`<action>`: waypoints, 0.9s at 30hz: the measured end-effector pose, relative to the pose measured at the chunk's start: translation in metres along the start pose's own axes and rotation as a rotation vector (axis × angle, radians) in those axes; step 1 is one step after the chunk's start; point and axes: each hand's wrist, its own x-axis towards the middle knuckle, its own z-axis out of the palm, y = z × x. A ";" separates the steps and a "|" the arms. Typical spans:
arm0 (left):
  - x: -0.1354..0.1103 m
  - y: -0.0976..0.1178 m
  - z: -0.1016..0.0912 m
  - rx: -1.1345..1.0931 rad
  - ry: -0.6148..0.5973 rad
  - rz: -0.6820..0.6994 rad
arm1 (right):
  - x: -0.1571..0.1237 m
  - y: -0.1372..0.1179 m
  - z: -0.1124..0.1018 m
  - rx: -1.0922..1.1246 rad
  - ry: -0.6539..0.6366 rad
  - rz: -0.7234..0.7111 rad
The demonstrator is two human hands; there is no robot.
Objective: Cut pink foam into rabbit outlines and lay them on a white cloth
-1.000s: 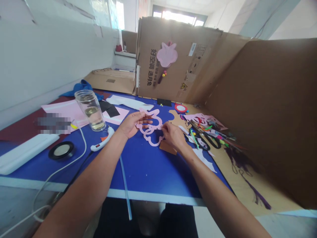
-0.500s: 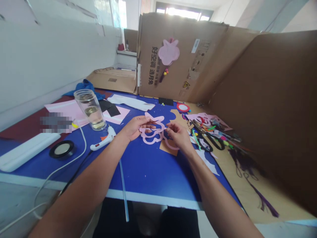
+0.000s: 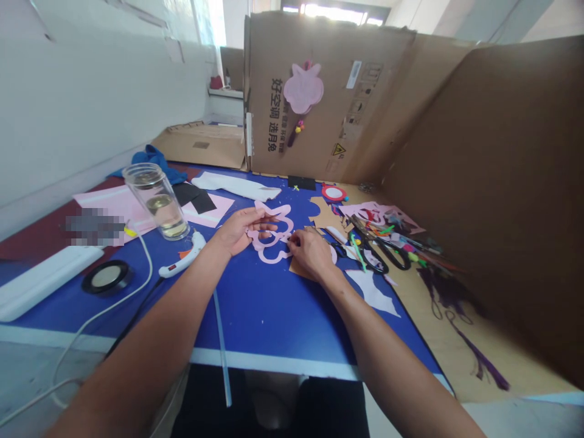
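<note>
A pink cutout frame, with a pointed top and scalloped lower edge, is held just above the blue table. My left hand grips its left side, thumb in front and fingers showing through the openings. At its right edge, my right hand pinches with thumb and forefinger; the cutout's edge runs into those fingertips. Under the right hand lies a piece of tan card, partly covered. Left of my left wrist rests a white hot glue gun.
A glass of pale liquid, black tape and a white cable lie at left. Black-handled scissors lie among scraps at right. A clear glue stick overhangs the front edge. Cardboard walls rise behind, with a pink ornament hanging.
The whole view has shifted slightly. My right hand has come closer to the left one, its fingertips now at the cutout's right edge. My left hand keeps its hold.
</note>
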 end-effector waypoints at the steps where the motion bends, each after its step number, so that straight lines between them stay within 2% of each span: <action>1: 0.000 0.000 0.000 -0.002 -0.001 -0.001 | 0.000 -0.001 0.001 -0.017 -0.008 -0.001; 8: -0.001 0.001 -0.001 -0.025 0.001 0.005 | -0.001 -0.006 0.005 -0.076 -0.045 -0.069; 13: -0.002 0.004 0.000 -0.033 -0.004 0.016 | -0.005 -0.008 0.001 -0.010 0.043 -0.080; 21: -0.003 0.005 0.001 -0.030 -0.013 0.018 | -0.003 0.007 0.000 0.455 0.146 -0.049; 27: -0.003 0.003 0.001 -0.019 0.001 0.004 | 0.004 0.019 0.010 0.775 0.115 -0.023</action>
